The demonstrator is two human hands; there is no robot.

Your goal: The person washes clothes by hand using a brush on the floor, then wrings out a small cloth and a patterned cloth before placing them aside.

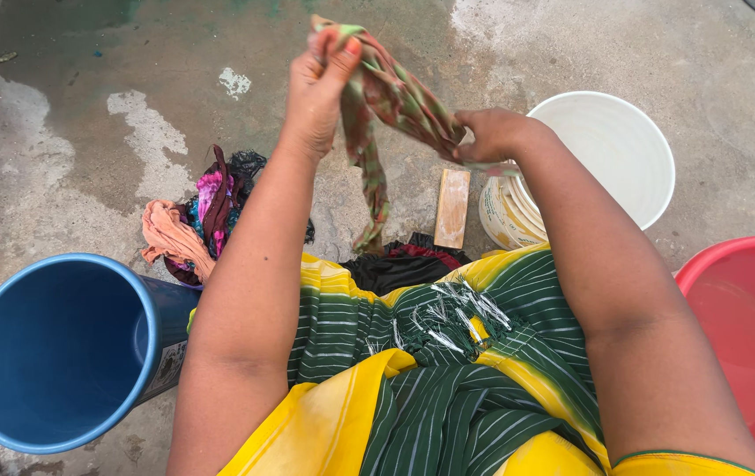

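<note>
Above the lap, both hands' fingers (339,55) pinch a patterned cloth (392,97).

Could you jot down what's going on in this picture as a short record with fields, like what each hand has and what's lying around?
Left hand: left hand raised, gripping the upper end of a green and red patterned cloth
Right hand: right hand gripping the same cloth lower down
Cloth: stretched between both hands, one end hanging loose
Containers: blue bucket at left, white bucket ahead, red tub at right
Other things: heap of mixed clothes, pale rectangular bar
Ground: wet, patchy concrete floor
</note>
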